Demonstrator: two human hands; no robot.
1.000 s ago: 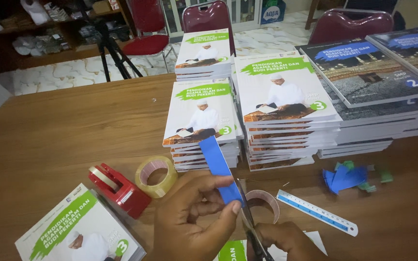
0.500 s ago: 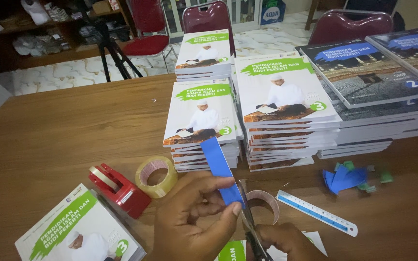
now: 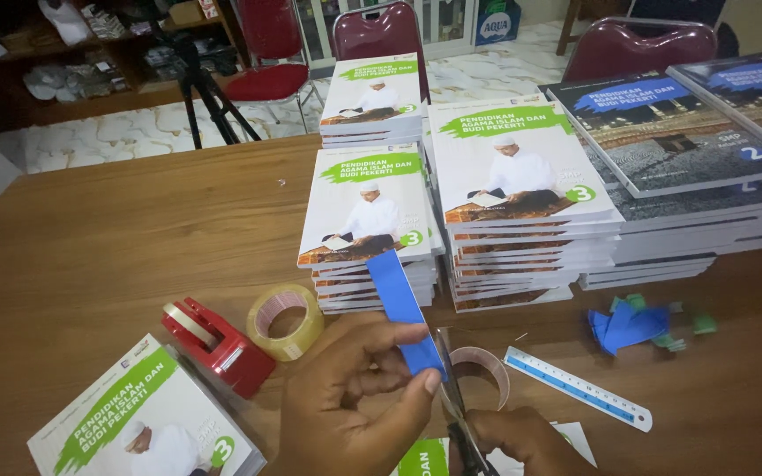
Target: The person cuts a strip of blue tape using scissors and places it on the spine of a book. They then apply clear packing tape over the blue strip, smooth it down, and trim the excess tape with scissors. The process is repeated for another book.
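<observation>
Near table edge, unchanged: left hand (image 3: 354,401) grip pinches blue strip (image 3: 403,310); right hand (image 3: 522,441) clenches scissors (image 3: 456,405).

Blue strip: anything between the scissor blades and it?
Nothing visible. The left hand pinches the blue paper strip at its lower end, and the scissors, held by the right hand, already meet the strip's lower edge. The tape ring lies behind them, not between.

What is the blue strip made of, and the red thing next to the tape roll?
The blue strip looks like thin matte paper: flat, slightly bent, pinched by the left hand. The red tape dispenser looks like glossy hard plastic, judging by its shine.
</observation>
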